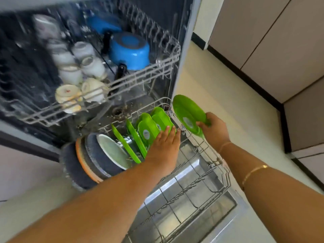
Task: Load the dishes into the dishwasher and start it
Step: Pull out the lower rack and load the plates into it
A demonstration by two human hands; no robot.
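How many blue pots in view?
2 blue pots, both in the upper rack: front pot upside down by the rail, rear pot behind it, blurred. More may be hidden.

- green plate [187, 116], outside the rack: smooth glossy plastic with a pale round sticker
- green plates [149, 132] in the lower rack [206, 165]: the same shiny plastic
- lower rack: grey coated metal wire, dull sheen
- upper rack [140, 74]: pale coated wire
- blue pot [129, 50]: glossy blue finish, matt black handles
- cups [91, 67]: smooth white glazed ceramic, by the look
- dark dishes [91, 160]: speckled matt outside, an orange band, a pale smooth inside
- door lining [175, 213]: bright, reflective steel
- bangle [254, 172]: thin shiny gold-coloured metal
- floor [219, 95]: pale, smooth, slight sheen
- cabinets [280, 50]: matt beige fronts
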